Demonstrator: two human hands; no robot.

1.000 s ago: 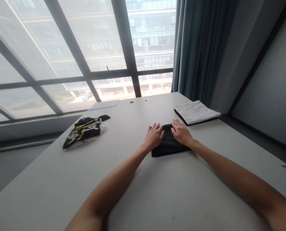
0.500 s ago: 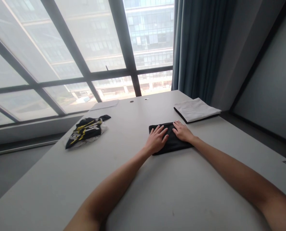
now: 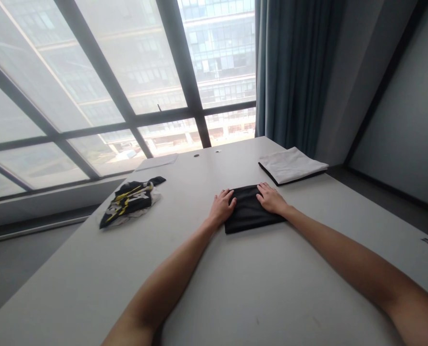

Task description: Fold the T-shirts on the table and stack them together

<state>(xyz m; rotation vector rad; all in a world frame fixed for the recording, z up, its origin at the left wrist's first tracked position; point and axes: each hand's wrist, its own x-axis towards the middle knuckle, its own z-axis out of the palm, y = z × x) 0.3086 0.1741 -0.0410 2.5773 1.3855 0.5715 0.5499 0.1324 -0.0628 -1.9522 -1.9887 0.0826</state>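
A folded black cloth (image 3: 248, 209) lies flat on the white table (image 3: 185, 206), with faint creases across its top. My left hand (image 3: 222, 207) rests at the cloth's left edge, palm down, fingers stretched out and thumb apart. Over the cloth's far right part, my right hand (image 3: 272, 199) lies palm down with its fingers extended. Neither hand grasps the fabric. Beyond my right hand is a folded white cloth (image 3: 293, 164) with a black layer showing beneath it.
A crumpled black, yellow and white garment (image 3: 131, 201) sits toward the table's left side. Behind it are a flat white sheet (image 3: 156, 162) and a dark round spot (image 3: 196, 155). Windows and a blue curtain (image 3: 289, 72) border the far side.
My left hand has slid left from the top of the black cloth to its left edge, uncovering more of it. My right hand stays nearly in place.
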